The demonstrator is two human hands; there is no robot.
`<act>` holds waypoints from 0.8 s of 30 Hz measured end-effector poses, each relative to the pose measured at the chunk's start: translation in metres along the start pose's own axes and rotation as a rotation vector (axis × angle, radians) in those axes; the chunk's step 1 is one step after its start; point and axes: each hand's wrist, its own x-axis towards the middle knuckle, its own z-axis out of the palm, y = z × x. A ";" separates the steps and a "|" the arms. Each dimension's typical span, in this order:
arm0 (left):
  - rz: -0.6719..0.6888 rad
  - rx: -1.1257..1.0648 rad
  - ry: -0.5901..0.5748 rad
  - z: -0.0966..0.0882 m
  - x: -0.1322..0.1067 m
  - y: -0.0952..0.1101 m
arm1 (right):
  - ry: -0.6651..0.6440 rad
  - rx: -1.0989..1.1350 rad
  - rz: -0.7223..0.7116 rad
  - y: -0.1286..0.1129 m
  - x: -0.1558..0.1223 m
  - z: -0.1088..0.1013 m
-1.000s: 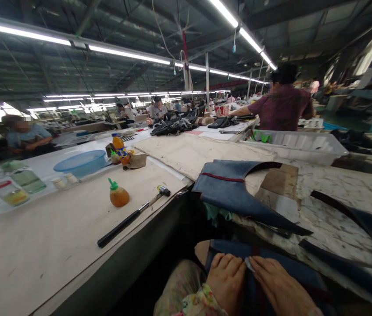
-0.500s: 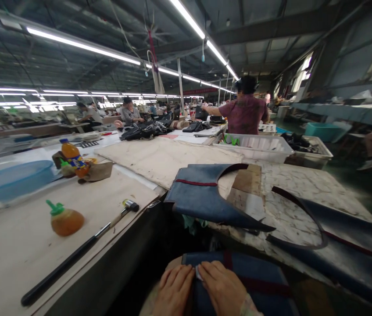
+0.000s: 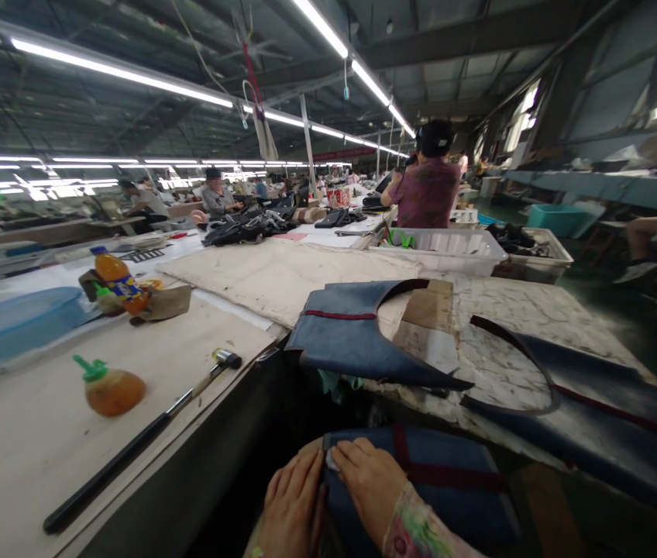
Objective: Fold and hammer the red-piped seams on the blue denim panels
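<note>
At the bottom centre my left hand [image 3: 292, 504] and my right hand [image 3: 369, 484] press side by side on a dark blue leather piece with red stripes [image 3: 438, 480] lying on my lap. Both hands have their fingers together, curled down onto the piece's upper left edge. A small pale bit sits between the fingertips of my right hand; I cannot make out what it is. Another blue leather piece with a red stripe [image 3: 352, 337] lies on the stained worktable [image 3: 531, 325] just beyond. A third dark piece [image 3: 589, 403] lies to the right.
A black-handled hammer [image 3: 148, 434] and an orange glue bottle with a green cap [image 3: 108, 387] lie on the left table. A blue basin [image 3: 15, 318] and an orange drink bottle [image 3: 113, 275] stand further back. White bins [image 3: 450, 252] and a person in a maroon shirt [image 3: 427, 190] are ahead.
The view has swung right and down a little. Both hands stay pressed on the blue piece on my lap, shifted slightly along its edge. The person in maroon has drawn the arm in.
</note>
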 end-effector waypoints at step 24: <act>-0.646 0.101 -0.336 -0.064 0.000 -0.167 | -0.234 -0.188 0.051 0.045 -0.076 -0.077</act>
